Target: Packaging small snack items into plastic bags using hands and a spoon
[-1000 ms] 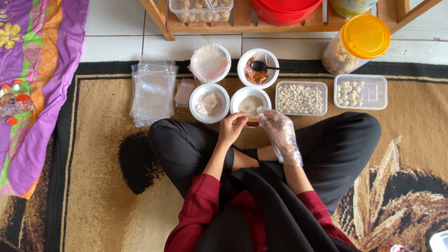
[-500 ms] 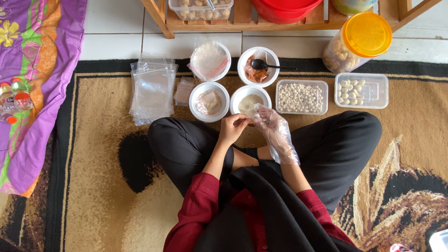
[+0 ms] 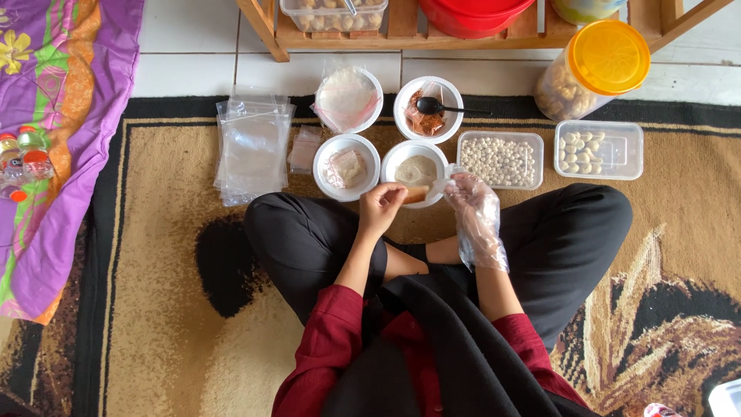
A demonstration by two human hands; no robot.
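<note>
I sit cross-legged on a patterned rug. My left hand (image 3: 382, 207), bare, pinches a small tan roll of food (image 3: 416, 194) at the near rim of a white bowl (image 3: 395, 157) of pale powder. My right hand (image 3: 472, 208), in a clear plastic glove, has its fingertips at the other end of the same roll. A second white bowl (image 3: 332, 149) with a wrapped pale lump stands to the left of the powder bowl.
Farther out stand a bowl under clear film (image 3: 349, 99), a bowl with brown filling and a black spoon (image 3: 428, 108), two clear tubs of pale nuts (image 3: 500, 160) (image 3: 598, 149), a yellow-lidded jar (image 3: 596, 68), stacked plastic bags (image 3: 253, 147) and a wooden rack (image 3: 401, 31).
Both hands have moved a little away from me, up to the near rim of the powder bowl. The tan roll now shows between them.
</note>
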